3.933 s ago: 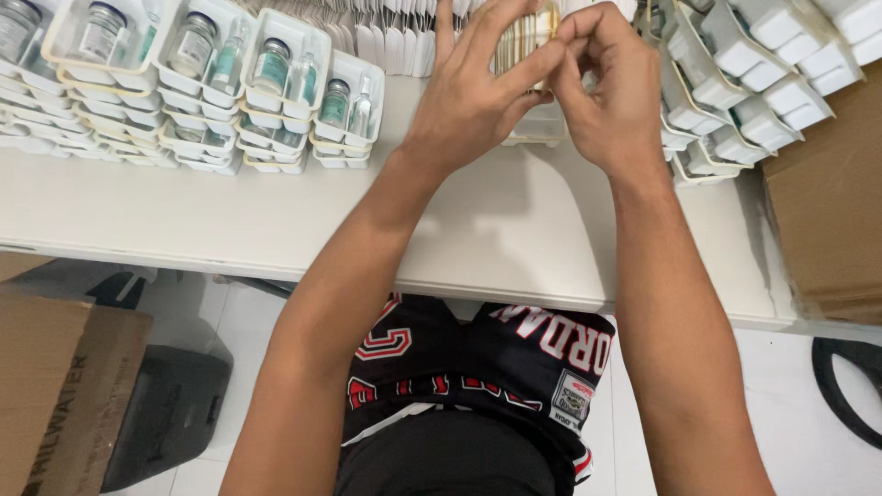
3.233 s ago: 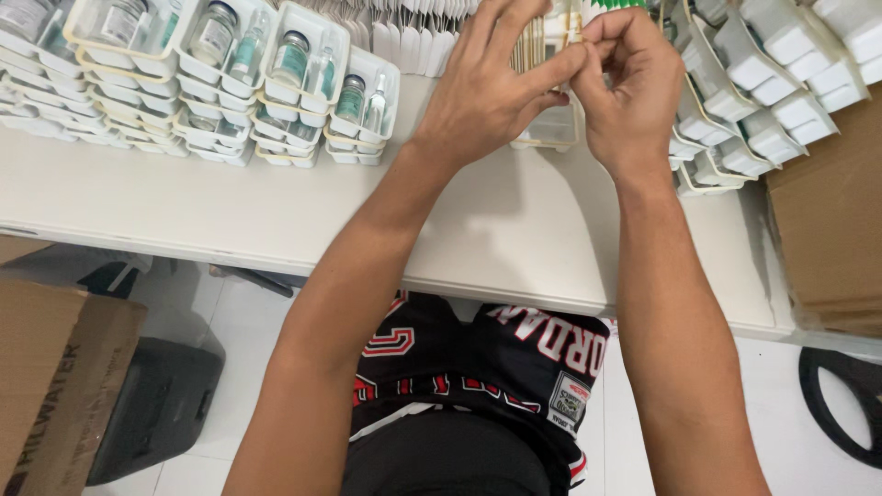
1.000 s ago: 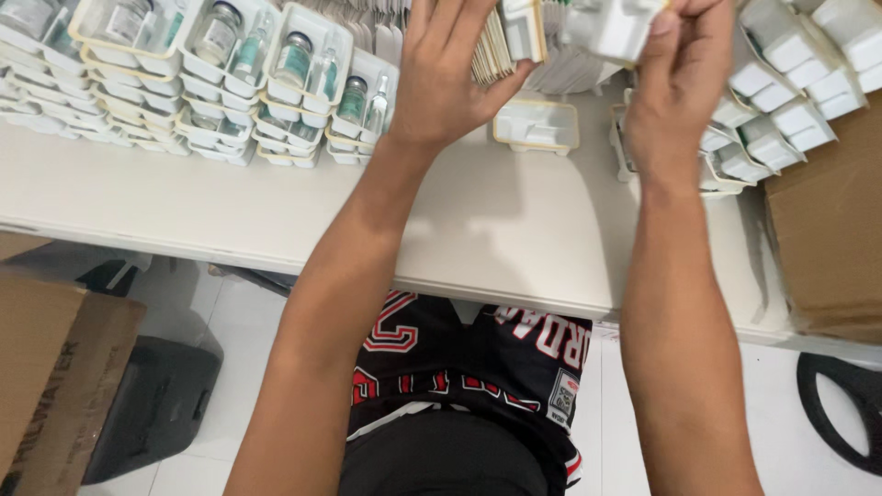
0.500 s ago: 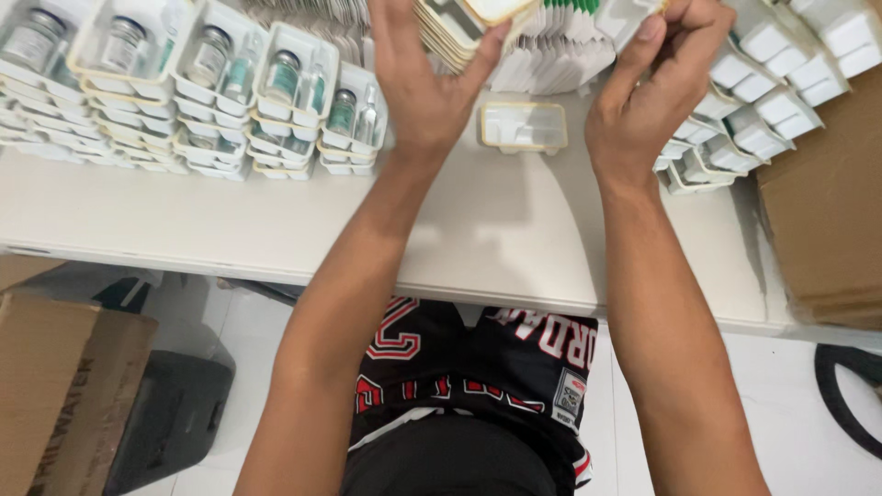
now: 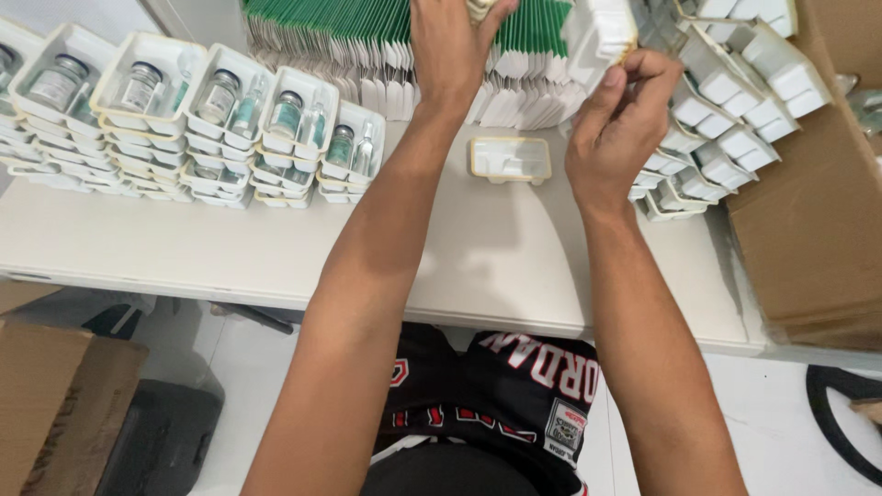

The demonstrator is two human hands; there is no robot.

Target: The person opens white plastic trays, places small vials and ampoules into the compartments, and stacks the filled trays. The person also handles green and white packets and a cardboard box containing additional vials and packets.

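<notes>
Seen from the head camera, looking down, two bare arms reach across a white table (image 5: 276, 248). The left hand (image 5: 452, 46) rests on a long row of flattened green-and-white cartons (image 5: 367, 37) standing on edge at the back of the table; its fingers are closed over a small pale bundle at the top edge of the frame, too cropped to identify. The right hand (image 5: 617, 129) is raised just beside the row, thumb and fingers pinched on the rim of a white plastic tray (image 5: 597, 37) held tilted on its side. One empty tray (image 5: 511, 158) lies flat on the table between the two forearms, touching neither. To the left stand stacked trays with vials (image 5: 184, 119), each holding a small glass vial and an ampoule. To the right, more empty white trays (image 5: 735, 101) lean in overlapping rows beside a brown cardboard box (image 5: 808, 220).

Judging from this, the step in hand is pairing a tray with a carton. The next move seems to call for a steady grip on the tilted tray while the left hand frees a single carton from the tight row.
</notes>
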